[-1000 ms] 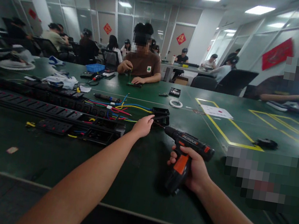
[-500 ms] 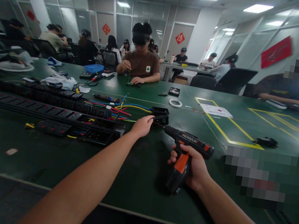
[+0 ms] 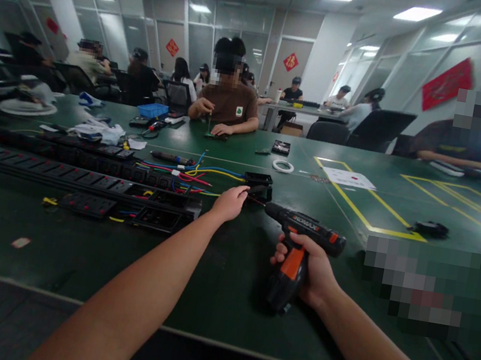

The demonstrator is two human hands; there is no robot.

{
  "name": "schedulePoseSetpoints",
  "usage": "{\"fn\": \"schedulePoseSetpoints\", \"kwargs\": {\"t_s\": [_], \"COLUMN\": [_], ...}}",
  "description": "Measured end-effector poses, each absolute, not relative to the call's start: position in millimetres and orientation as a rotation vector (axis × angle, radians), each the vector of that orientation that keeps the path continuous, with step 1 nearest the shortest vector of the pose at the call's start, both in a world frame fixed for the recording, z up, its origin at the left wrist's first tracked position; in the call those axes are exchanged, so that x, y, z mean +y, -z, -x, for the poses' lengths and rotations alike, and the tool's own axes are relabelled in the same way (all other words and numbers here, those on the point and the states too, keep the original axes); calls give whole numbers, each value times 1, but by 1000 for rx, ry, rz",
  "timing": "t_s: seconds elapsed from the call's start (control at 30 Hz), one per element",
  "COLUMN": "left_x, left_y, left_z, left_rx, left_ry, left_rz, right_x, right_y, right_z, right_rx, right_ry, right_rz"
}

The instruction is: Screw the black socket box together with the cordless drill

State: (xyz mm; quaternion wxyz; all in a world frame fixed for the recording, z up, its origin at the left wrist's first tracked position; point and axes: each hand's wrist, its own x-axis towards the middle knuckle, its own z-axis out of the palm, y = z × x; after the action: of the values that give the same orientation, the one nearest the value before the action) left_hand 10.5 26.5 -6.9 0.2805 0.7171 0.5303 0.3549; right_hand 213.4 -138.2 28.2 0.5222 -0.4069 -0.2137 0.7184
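Here, right hand (image 3: 315, 272) wrapped tight around the orange-and-black drill (image 3: 297, 251), right of the frame's centre, bit pointing up-left toward a small black box (image 3: 259, 184). Left hand (image 3: 230, 201) at the centre, fingers pressed together at the box's near corner, pinching something too small to tell. Just left of the box, coloured wires (image 3: 198, 174) running into long black power strips (image 3: 62, 165) across the left middle. White tape ring (image 3: 283, 165) above centre on the green table (image 3: 213, 286). Seated person (image 3: 228, 101) at upper centre.

Green table (image 3: 222, 287) with power strips (image 3: 61, 171)
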Motion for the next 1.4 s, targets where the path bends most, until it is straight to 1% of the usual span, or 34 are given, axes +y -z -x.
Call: {"fn": "schedulePoseSetpoints", "kwargs": {"t_s": [1.4], "left_x": [27], "left_y": [7], "left_z": [-11], "left_rx": [1434], "left_ry": [-919], "left_rz": [-1964], "right_x": [-137], "right_y": [-25], "right_z": [-214], "right_rx": [-516], "right_ry": [-1689], "right_rz": [958]}}
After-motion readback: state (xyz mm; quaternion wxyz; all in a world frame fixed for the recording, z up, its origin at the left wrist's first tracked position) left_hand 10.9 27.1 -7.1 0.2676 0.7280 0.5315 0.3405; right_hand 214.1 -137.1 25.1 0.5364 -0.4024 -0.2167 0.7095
